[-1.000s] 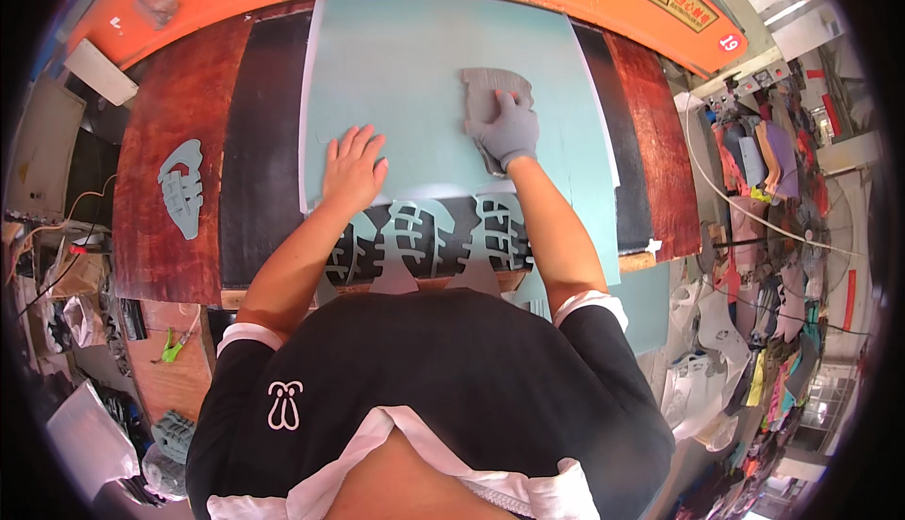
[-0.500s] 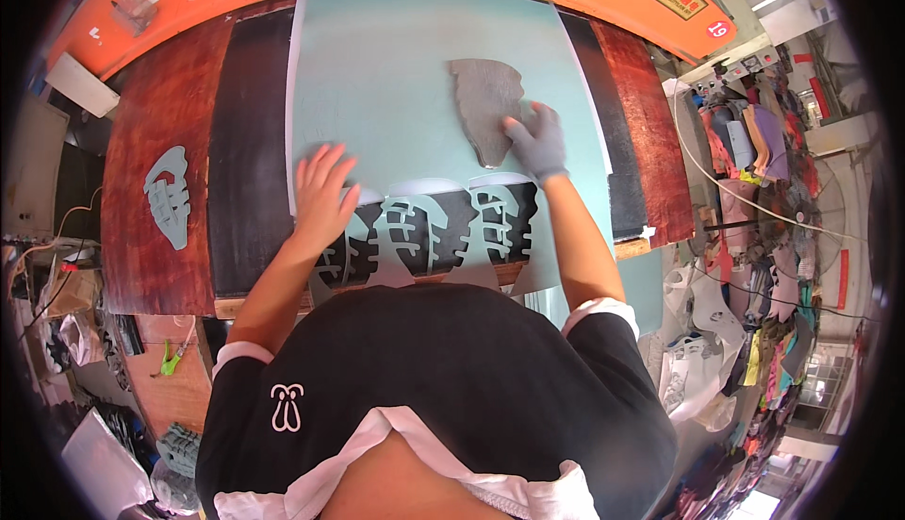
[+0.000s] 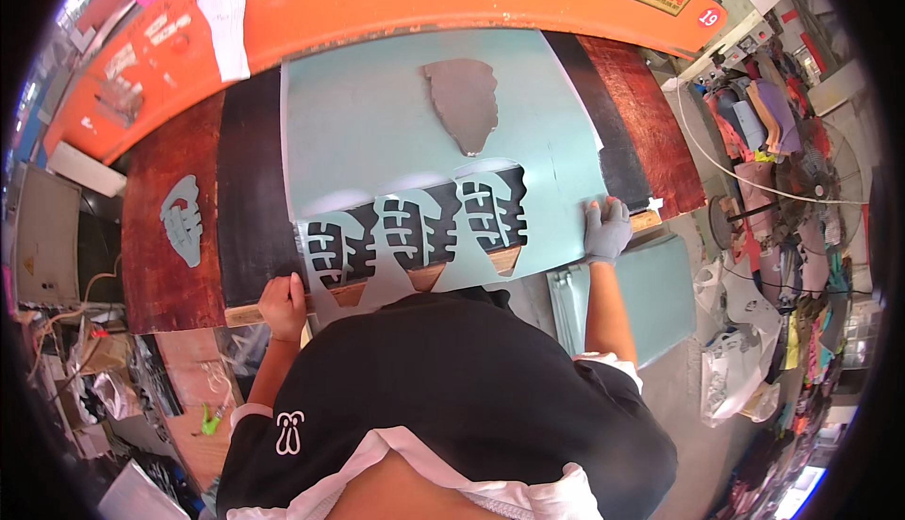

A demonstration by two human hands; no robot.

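Head view, left hand (image 3: 283, 306), right hand (image 3: 608, 230), each grip unclear, torso (image 3: 443, 379) partly hiding sheet (image 3: 363, 133)

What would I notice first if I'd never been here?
Probably the big orange machine across the top. Below it lies a pale green sheet with three lacy cut-outs near the person and a grey piece farther back. The grey-gloved right hand is at the sheet's right edge.

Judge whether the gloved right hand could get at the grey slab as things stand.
Probably yes: nothing stands on the green sheet between the right hand and the grey slab, though it looks a forward stretch away.
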